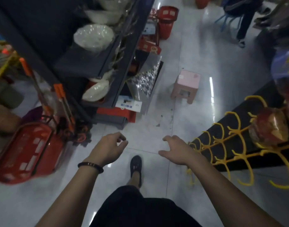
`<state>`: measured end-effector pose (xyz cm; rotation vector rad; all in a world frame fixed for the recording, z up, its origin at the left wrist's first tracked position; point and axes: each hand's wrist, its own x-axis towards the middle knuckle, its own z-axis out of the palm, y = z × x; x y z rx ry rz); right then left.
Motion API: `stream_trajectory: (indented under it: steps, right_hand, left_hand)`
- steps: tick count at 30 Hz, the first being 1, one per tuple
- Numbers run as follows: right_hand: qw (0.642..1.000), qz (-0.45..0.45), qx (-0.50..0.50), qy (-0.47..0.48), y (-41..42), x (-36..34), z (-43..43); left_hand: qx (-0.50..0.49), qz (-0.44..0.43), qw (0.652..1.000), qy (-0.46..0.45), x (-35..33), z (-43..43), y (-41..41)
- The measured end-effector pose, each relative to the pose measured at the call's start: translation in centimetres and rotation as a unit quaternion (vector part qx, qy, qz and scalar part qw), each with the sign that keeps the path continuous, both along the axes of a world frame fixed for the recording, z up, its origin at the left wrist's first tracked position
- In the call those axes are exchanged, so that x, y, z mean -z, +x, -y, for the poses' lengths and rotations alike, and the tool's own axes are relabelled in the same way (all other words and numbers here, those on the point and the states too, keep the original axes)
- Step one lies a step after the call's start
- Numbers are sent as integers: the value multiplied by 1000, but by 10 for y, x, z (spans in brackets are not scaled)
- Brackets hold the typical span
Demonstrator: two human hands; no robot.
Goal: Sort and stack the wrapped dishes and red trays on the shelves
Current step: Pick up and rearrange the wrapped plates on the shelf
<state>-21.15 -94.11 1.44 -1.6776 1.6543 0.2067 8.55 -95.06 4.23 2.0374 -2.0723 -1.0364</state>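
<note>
I look down an aisle over a white tiled floor. My left hand (110, 147) and my right hand (175, 149) hang in front of me with loosely curled fingers and hold nothing. A dark shelf unit (107, 66) stands ahead on the left. White dishes in clear wrap (93, 37) sit on an upper shelf, and another wrapped white dish (96, 90) lies lower down. A flat red tray (117, 113) rests on the bottom shelf. A red basket (28, 152) is at the near left, and another red basket (166, 22) stands farther down the aisle.
A small pink stool (186, 86) stands on the floor ahead. A yellow wire rack (235, 148) juts out of a dark shelf on the right, beside a wrapped red item (270, 128). A person's legs (242, 28) are at the far end. My foot (136, 166) is below.
</note>
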Motion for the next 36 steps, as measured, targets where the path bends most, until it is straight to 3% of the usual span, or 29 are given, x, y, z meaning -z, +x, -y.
stream_trajectory:
  steps: [9,15,26,36]
  right_hand:
    - [997,-19,80,-10,-15,-20,167]
    - [994,-16,111,15,-52,-11,257]
    - [994,23,108,-5,-140,10,491]
    - [995,63,73,-24,-178,-3,675]
  left_hand:
    - [50,5,996,77,-2,220,-2]
    - [56,-5,996,71,-12,326,-22]
    - [89,80,992,40,-11,516,-126]
    - [50,62,995,53,-19,670,-183]
